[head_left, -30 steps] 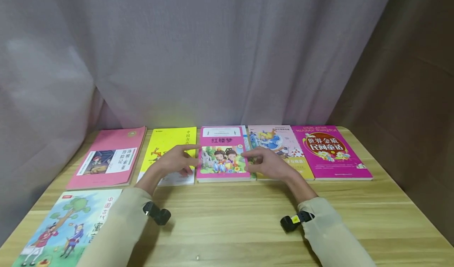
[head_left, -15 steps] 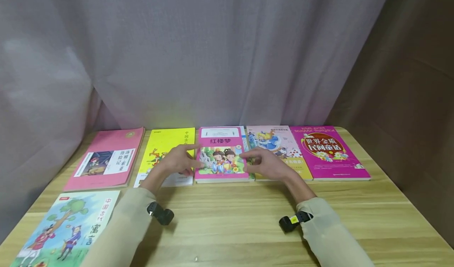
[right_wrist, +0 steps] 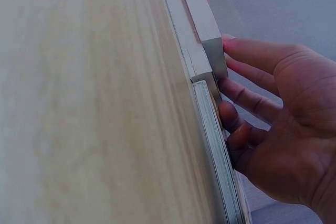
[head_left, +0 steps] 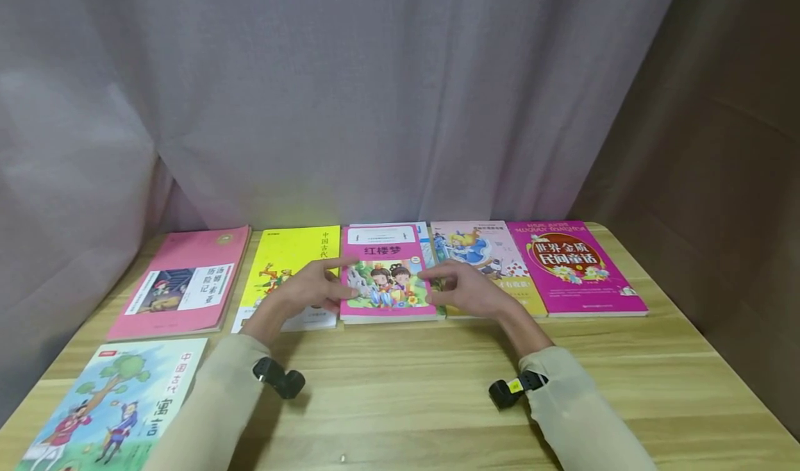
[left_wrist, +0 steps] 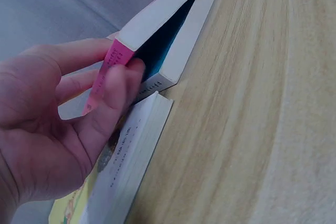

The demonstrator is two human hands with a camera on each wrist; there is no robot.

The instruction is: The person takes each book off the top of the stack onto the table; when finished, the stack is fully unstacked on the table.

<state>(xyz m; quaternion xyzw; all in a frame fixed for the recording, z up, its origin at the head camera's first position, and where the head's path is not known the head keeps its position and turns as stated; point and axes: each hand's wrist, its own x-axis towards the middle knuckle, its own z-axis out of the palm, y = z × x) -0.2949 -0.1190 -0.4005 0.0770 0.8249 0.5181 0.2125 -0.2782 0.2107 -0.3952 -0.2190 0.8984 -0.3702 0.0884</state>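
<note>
In the middle of the back row, a pink book point(head_left: 387, 312) with two cartoon children on its cover lies on top of another book, whose blue edge point(head_left: 424, 235) shows at the right. My left hand point(head_left: 307, 287) pinches its left side. In the left wrist view the thumb point(left_wrist: 119, 83) sits in a wedge-shaped gap, where the pink spine point(left_wrist: 113, 60) is raised off the lower book point(left_wrist: 181, 40). At the opposite side, my right hand point(head_left: 469, 288) touches the right edge with its fingertips, bent slightly. The gap looks narrow there in the right wrist view.
Left of the pair lie a yellow book point(head_left: 290, 245) and a rose-pink book point(head_left: 178, 252). An Alice-style book point(head_left: 481, 245) and a magenta book point(head_left: 575, 294) lie to the right. A tree-covered picture book point(head_left: 119, 401) rests at front left. A grey curtain point(head_left: 375, 96) hangs behind the table point(head_left: 400, 394).
My left thumb has moved from beside the pink book onto its left edge. My right hand stays at the right edge. The whole head view has shifted a little, so the books appear further left.
</note>
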